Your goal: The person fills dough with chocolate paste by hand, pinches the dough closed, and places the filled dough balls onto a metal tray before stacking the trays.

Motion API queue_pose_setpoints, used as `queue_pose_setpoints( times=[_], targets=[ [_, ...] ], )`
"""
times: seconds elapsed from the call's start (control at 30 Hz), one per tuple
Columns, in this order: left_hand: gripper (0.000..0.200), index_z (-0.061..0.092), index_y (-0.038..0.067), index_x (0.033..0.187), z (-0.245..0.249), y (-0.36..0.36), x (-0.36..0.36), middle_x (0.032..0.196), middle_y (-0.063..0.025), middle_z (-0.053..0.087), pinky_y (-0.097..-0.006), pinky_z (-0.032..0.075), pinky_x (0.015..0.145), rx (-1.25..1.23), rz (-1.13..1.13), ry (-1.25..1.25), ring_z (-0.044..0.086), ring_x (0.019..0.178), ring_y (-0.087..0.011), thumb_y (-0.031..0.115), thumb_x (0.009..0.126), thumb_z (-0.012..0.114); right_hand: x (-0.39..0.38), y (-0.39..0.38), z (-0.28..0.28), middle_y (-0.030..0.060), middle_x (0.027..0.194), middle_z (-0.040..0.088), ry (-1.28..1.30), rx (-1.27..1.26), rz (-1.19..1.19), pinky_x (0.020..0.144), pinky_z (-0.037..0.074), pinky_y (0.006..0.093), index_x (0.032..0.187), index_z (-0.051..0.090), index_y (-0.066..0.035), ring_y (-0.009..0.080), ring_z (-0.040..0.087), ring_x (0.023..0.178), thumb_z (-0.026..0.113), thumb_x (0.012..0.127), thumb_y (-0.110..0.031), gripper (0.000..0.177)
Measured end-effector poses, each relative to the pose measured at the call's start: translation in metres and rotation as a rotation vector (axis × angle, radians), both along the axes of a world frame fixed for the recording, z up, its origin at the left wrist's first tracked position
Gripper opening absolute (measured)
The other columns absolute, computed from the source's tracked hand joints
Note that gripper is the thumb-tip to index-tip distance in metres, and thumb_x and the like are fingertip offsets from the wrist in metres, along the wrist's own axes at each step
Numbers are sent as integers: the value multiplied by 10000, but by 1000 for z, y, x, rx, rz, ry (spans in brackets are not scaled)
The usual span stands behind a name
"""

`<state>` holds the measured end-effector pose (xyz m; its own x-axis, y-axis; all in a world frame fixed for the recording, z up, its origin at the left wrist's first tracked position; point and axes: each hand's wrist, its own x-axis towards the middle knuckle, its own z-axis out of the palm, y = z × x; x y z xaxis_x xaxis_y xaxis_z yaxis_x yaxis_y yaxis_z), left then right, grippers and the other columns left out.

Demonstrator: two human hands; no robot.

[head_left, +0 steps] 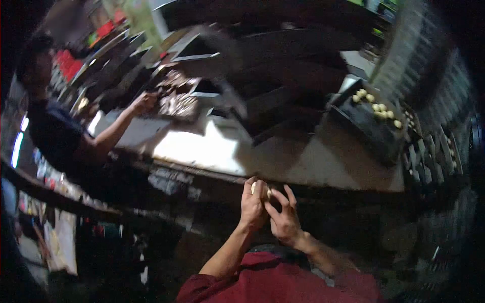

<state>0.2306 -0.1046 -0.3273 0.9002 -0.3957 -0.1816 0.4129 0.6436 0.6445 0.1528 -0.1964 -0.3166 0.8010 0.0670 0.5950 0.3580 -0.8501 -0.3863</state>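
My left hand (254,204) is closed around a pale dough ball (254,188), held just before the near edge of the table. Bits of the dough show between its fingers; the rest is hidden. My right hand (285,219) meets it from the right, its index fingertip at a pale bit of the dough and its other fingers partly spread. Both hands are in the air, close together, in front of my chest.
The worktable (308,161) runs across in front of me. A dark tray (364,121) with several pale dough balls (382,111) stands at its right. At left, a co-worker (60,126) reaches toward a shiny crumpled heap (179,101). Dark trays (283,101) are stacked beyond.
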Motion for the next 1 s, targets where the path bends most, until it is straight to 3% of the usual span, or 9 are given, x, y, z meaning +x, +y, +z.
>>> queue_pose_setpoints(
  times=[0.07,0.17,0.23,0.3,0.4,0.5,0.57,0.6,1.0],
  targets=[
    [268,410,60,1113,4,-61,-3,939,-48,469,-285,485,683,300,-103,-200,503,797,-135,209,908,499,-29,-58,-18,152,1233,396,38,-32,-106,1031,249,435,1054,556,-3,361,293,1209,546,753,2,302],
    [380,399,60,1194,-65,-202,18,1085,-124,472,-379,443,822,675,24,-1148,498,973,-264,178,866,550,-40,-181,-68,157,1172,460,149,756,-452,907,377,421,1053,540,-24,344,417,1105,522,818,-52,237],
    [426,387,65,1225,-70,-259,29,1136,-151,465,-403,417,877,739,84,-1430,481,1043,-305,180,854,562,-34,-276,-88,156,1159,460,168,-138,-789,842,435,380,1152,462,-28,286,479,1027,465,888,-138,286],
    [522,418,73,1231,-77,-289,26,1215,-165,418,-432,314,962,1155,-243,-1729,370,1158,-330,221,780,633,-6,-318,-101,145,1150,470,218,394,-755,863,417,391,1160,466,-33,277,467,1045,455,897,-174,298],
    [537,367,55,1271,-51,-252,30,1263,-176,404,-439,347,972,1006,-246,-1151,414,1155,-347,270,833,591,47,-303,-94,129,1136,484,365,664,-546,893,390,407,1172,472,-39,263,448,1072,439,912,-228,323],
    [459,441,20,1214,-68,-144,43,1202,-190,479,-414,390,917,960,-150,-891,469,1089,-320,164,812,610,28,-252,-111,113,1122,498,610,-63,-239,924,363,424,1184,478,-45,249,429,1099,424,927,-283,354],
    [397,481,19,1157,-56,-77,58,1110,-177,531,-392,413,881,1368,81,-1406,510,1034,-322,115,793,607,-12,-275,-93,112,1123,502,526,-188,-99,932,357,431,1179,488,-50,248,426,1109,430,924,-306,366],
    [390,489,22,1144,-77,-44,66,1087,-170,537,-399,419,865,1204,150,-918,516,1013,-328,89,778,609,-15,-301,-78,116,1128,501,568,-142,-116,930,360,432,1171,496,-53,252,428,1110,441,916,-311,367],
    [303,562,30,989,-56,79,239,938,-154,543,-408,408,805,1545,318,-1333,515,898,-326,96,702,634,53,-234,11,164,1194,488,1104,136,-330,904,393,451,1067,592,-86,300,458,1118,572,820,-372,378]
  ],
)
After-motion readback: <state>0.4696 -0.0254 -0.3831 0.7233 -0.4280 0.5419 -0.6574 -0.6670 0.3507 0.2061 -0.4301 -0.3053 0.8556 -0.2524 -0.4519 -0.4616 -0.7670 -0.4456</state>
